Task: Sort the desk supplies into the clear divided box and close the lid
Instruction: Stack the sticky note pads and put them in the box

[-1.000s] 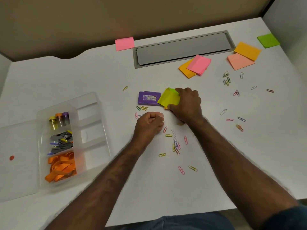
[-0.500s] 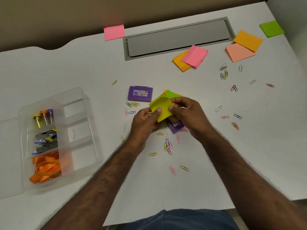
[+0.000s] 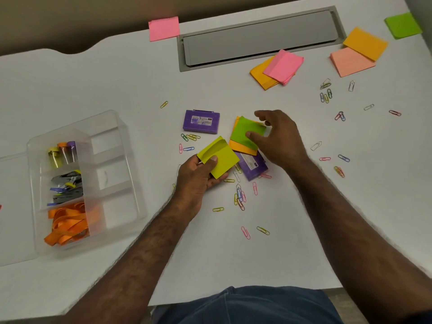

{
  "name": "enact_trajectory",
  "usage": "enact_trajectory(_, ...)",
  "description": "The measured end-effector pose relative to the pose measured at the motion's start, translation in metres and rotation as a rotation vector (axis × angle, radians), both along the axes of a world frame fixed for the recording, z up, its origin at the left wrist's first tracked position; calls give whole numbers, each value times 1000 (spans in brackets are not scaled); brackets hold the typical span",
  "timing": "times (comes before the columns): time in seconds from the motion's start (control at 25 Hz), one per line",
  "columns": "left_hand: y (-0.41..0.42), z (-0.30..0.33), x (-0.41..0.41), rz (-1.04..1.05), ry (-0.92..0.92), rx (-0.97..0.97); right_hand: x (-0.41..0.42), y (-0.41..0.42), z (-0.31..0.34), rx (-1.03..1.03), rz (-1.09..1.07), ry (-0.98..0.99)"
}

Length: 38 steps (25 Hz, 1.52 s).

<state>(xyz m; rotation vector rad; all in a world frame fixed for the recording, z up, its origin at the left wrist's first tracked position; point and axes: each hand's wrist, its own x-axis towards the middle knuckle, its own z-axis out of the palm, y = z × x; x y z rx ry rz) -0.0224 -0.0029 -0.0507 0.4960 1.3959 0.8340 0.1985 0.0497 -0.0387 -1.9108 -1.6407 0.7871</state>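
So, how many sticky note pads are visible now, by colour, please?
Pink: 2, one by the wall, one on an orange pad
Orange: 3
Green: 2
Yellow: 1, held by the left hand
Peach: 1
Total: 9

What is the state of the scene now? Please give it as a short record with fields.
left hand: holds the yellow sticky pad off the desk
right hand: thumb presses the green sticky pad, which lies on an orange pad
clear divided box: lid open; left cells hold small tubes, clips, orange bands; right cells look empty
loose on desk: paper clips, two purple cases, more sticky pads
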Motion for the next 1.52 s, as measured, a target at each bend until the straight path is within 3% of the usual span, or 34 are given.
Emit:
enact_trajectory(0.12,-1,1,-4,6,-6,0,0,10,-8,-96,107,-174)
enact_trajectory(0.24,-3,1,-6,4,6,-1,-3,7,-14,-76,107,-217)
enact_trajectory(0.44,-8,3,-6,-28,30,20,-1,0,-13,-142,71,-175)
enact_trajectory(0.6,-14,8,-3,-77,63,46,2,-15,-5,-47,33,-125)
enact_trajectory(0.8,-17,14,1,-108,75,73,10,-38,20,11,-113,106)
enact_trajectory(1.0,-18,20,11,-109,55,80,12,-64,46,-44,-260,686)
enact_trajectory(1.08,-20,24,17,-129,37,88,4,-76,50,-83,-225,789)
enact_trajectory(1.32,-33,38,27,-190,-59,184,-22,-99,43,-94,-177,630)
enact_trajectory(1.52,-46,35,14,-131,55,220,-31,-104,32,-98,-97,526)
